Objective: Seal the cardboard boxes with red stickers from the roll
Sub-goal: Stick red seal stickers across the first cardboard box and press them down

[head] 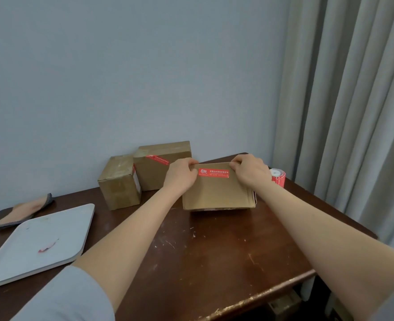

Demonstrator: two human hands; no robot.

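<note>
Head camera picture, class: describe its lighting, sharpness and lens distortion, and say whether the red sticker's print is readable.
Head view: soft, even light with faint shadows under the front box; no glare on the table. Wide-angle bending curves the curtain and the table edge. Print on the red sticker, between the left hand and the right hand, is too blurred to read.

Pale blue-grey wall (122,77), grey pleated curtain (353,100) at right, scratched dark wooden table (203,251)
</note>
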